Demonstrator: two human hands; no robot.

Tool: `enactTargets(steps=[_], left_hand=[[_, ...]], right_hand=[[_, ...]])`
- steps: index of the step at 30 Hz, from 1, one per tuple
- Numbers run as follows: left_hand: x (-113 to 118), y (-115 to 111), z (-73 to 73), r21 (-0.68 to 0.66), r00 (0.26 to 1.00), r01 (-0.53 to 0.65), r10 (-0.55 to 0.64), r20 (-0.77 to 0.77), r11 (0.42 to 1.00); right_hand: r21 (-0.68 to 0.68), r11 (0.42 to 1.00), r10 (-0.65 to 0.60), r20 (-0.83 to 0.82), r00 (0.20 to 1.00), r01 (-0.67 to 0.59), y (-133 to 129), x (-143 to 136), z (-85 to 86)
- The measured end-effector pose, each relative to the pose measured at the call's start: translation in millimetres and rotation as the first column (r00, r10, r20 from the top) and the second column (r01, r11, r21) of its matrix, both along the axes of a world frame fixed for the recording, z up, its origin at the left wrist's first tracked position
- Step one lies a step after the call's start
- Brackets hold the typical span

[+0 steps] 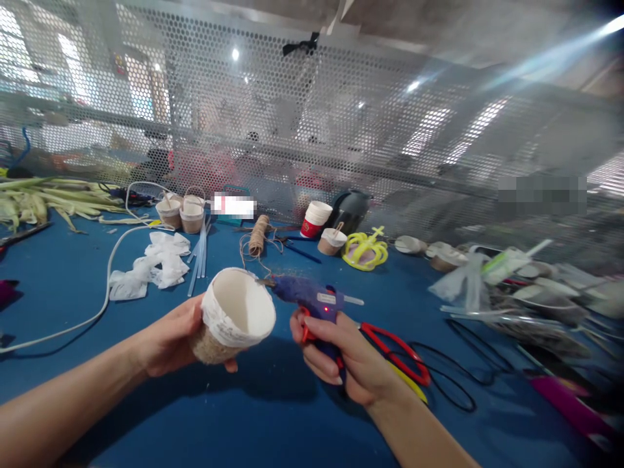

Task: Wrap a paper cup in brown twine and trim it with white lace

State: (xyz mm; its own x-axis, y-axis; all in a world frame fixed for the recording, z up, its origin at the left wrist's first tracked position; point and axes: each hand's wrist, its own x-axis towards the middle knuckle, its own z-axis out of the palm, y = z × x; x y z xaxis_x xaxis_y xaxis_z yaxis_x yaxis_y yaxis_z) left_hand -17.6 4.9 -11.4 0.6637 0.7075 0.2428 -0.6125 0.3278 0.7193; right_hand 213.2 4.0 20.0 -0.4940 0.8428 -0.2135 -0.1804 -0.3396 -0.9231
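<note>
Tilted in my left hand [168, 338] is a cup [221, 318] with a white fabric-covered rim and a brown, twine-like lower part. Its open mouth faces up and to the right. My right hand [336, 354] is wrapped round the handle of a blue glue gun [309, 294], fingers at the red trigger. A small red light glows on the gun, and a clear glue stick [353, 300] pokes out of its back. The nozzle is at the cup's upper right rim; whether it touches cannot be told.
Behind the cup lie white fabric pieces [163, 263], clear glue sticks [199, 260] and a twine roll [259, 235]. A yellow crown-like object [365, 252] stands farther back. Red-handled pliers [397, 354] and black cable [451, 383] lie right of my right hand. Perforated metal [273, 123] rises behind the blue table [205, 422].
</note>
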Motion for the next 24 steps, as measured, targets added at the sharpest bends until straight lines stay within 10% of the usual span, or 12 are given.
enactTargets(steps=[9, 24], left_hand=[[-1.6, 5.8, 0.3, 0.053, 0.968, -0.153, 0.161, -0.191, 0.987], [-6.4, 9.0, 0.0, 0.063, 0.936, -0.147, 0.159, -0.314, 0.987]], right_hand=[[0.468, 0.884, -0.255, 0.515, 0.818, -0.02, -5.2, 7.5, 8.0], [0.511, 0.85, -0.265, 0.628, 0.732, -0.131, -3.8, 15.5, 12.2]])
